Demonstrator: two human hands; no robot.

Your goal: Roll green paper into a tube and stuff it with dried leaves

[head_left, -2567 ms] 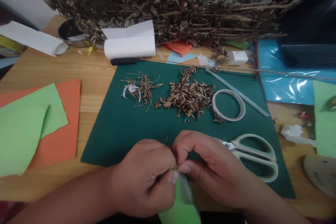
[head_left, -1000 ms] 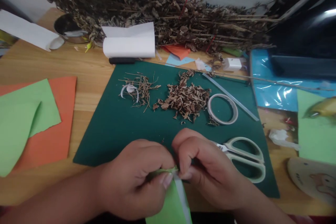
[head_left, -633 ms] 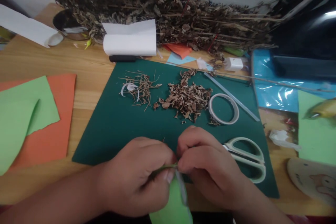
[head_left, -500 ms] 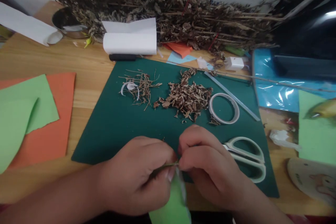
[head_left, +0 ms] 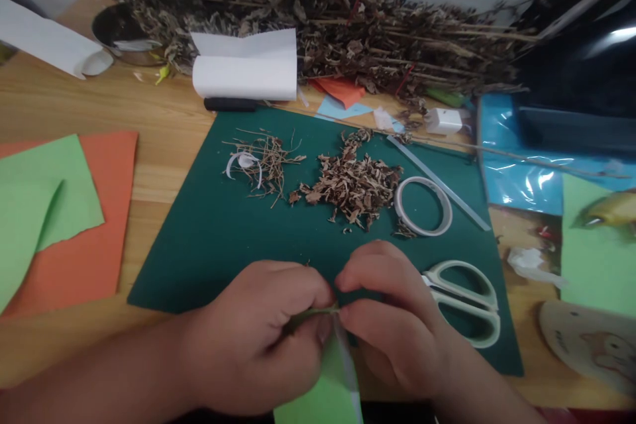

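Green paper (head_left: 320, 394): below & btwn hands, top edge in grip | L hand (head_left: 271, 338): thumb/fingers pinched shut on it | R hand (head_left: 397, 318): fingers curled at same edge, hold can't tell | scissors (head_left: 467, 301): R of grip | leaf pile (head_left: 355, 185), tape (head_left: 423, 206): beyond grip, on mat (head_left: 218, 232)

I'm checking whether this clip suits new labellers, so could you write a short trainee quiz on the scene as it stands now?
1. Multiple choice: what lies between the thin stalks and the roll of tape?
A) a charger plug
B) dry leaves
C) a white paper roll

2. True or false: the handles of the scissors rest on the mat.

3. Fill in the colour: the left hand pinches a ____ sheet.

Key: 1 B; 2 true; 3 green.
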